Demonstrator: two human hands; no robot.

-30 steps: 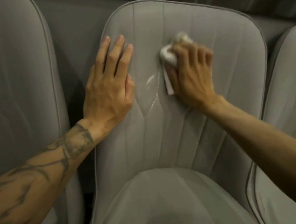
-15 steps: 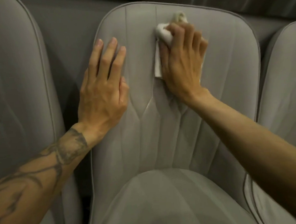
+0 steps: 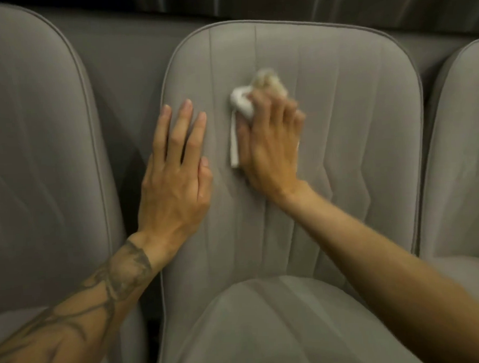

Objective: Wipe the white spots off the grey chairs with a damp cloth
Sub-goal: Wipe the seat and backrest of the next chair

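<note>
A grey chair [image 3: 355,136] with stitched seams faces me, its backrest filling the middle of the view. My right hand [image 3: 269,146] presses a bunched white cloth [image 3: 242,103] against the upper middle of the backrest; the cloth sticks out past the fingertips and along the thumb side, and the hand is motion-blurred. Fingers straight, my left hand [image 3: 177,179] lies flat on the left part of the same backrest. I see no white spots on this backrest around the hands.
A second grey chair [image 3: 37,164] stands close on the left with faint pale marks near the frame's left edge, and a third grey chair [image 3: 464,155] stands on the right. The middle chair's seat cushion [image 3: 268,332] lies below the hands. Dark curtain folds run behind.
The white smear seen a second ago beside the cloth is gone. My right hand wiped up to the backrest's top, then came partway back down. My left hand stayed flat in place.
</note>
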